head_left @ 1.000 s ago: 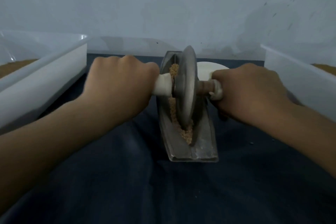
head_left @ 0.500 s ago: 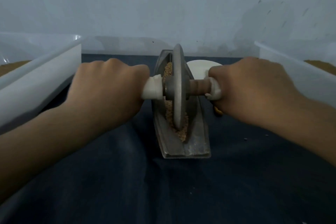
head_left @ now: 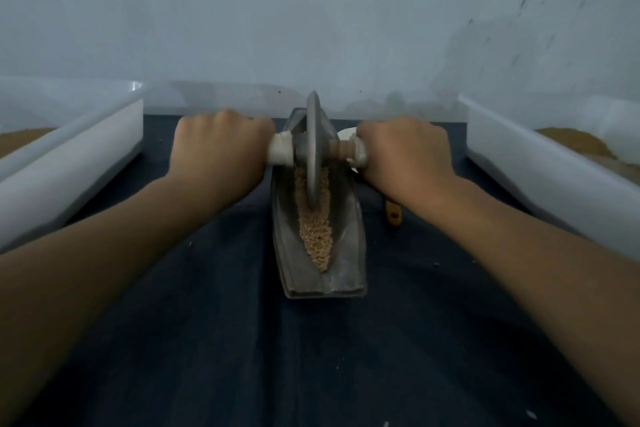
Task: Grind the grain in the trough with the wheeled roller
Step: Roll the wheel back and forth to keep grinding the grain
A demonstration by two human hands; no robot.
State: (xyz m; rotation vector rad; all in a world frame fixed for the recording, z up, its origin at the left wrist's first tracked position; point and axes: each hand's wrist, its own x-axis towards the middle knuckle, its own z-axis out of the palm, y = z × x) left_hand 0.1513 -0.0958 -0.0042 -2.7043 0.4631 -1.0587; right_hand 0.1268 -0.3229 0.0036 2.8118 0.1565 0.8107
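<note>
Mid-grind here. Left hand wrapped tight around the pale stub of the axle on its side, right hand doing the same on the other side, fingers of both curled under and out of sight, so fully closed on the handles, nothing loose. Grey metal disc roller with a wooden axle standing upright between the two fists, rim down in the groove, sitting toward the far end of the long grey boat-shaped metal trough.

Key bit: trough's long axis running straight away from the fingers and back toward the body, axle crossing it at a right angle. Tan, still mostly whole-looking grain heaped in the groove on the body side of the fingers, tapering to a point near the close end. So probably a pull stroke due next, dragging the disc back over that pile. Both hands about equally near, neither leading.

Room-wise: dark blue cloth-covered counter open below the wrists. White plastic tub outboard of the left fist, another white plastic tub outboard of the right, both well apart from the knuckles. Small wooden handle of something lying just under the right wrist, close to the trough wall; might get nudged. Trough walls low, so grain spilling over the close lip looks like the risk.
</note>
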